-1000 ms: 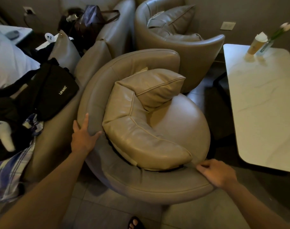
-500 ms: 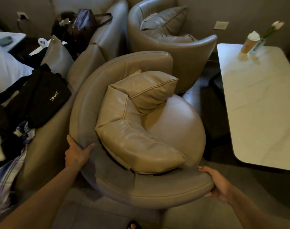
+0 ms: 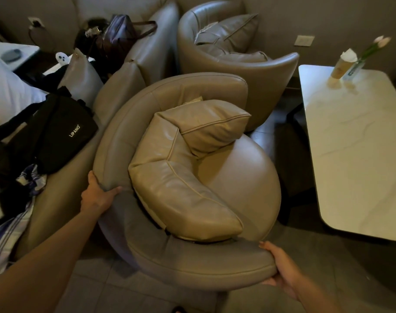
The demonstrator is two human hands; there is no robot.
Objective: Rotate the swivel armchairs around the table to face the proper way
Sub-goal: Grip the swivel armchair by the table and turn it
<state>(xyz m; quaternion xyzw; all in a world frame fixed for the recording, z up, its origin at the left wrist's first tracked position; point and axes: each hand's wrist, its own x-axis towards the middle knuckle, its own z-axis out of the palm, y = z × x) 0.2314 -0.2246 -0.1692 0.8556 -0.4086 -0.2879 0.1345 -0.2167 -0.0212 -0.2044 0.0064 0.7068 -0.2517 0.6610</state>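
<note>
A round beige leather swivel armchair (image 3: 244, 181) fills the middle of the view, its open front turned toward the white marble table (image 3: 355, 154) on the right. A curved back cushion (image 3: 181, 190) lies inside it. My left hand (image 3: 97, 195) grips the curved backrest rim on the left side. My right hand (image 3: 280, 269) holds the end of the backrest rim at the lower right. A second matching armchair (image 3: 240, 64) stands behind it, its back toward the table.
A sofa (image 3: 145, 62) on the left carries a black bag (image 3: 63, 134), a dark handbag (image 3: 118, 39), clothes and a pillow. A paper cup (image 3: 341, 66) and a vase of tulips (image 3: 359, 64) stand on the table's far end. Tiled floor (image 3: 106, 290) lies below.
Both hands slid down and around the backrest rim and took firmer hold. The chair's arm end has swung slightly toward me and to the right.
</note>
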